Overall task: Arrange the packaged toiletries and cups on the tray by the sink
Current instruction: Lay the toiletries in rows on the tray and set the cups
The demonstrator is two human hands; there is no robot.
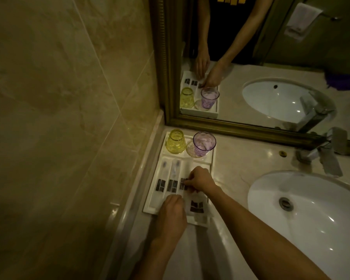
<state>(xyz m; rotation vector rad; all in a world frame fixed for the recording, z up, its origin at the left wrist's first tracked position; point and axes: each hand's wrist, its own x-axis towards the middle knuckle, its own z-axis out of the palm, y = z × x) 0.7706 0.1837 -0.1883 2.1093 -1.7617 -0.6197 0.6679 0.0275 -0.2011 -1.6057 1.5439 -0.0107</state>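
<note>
A white tray [150, 205] lies on the counter against the left wall. At its far end a yellow cup [175, 141] stands upside down and a purple cup [203, 144] stands upright. Two long packaged toiletries [161, 179] lie side by side on the left of the tray, each with a dark label. My right hand [200, 179] pinches a third packet [182, 183] at its dark label. My left hand [171, 211] rests with curled fingers on the tray's near end, touching that packet's lower part. Another labelled packet [196, 207] lies at the near right.
A white oval sink [311, 215] with a drain sits to the right, with a chrome tap [327, 150] behind it. A gold-framed mirror [170, 77] rises behind the tray and reflects the scene. The tiled wall [69, 118] is close on the left.
</note>
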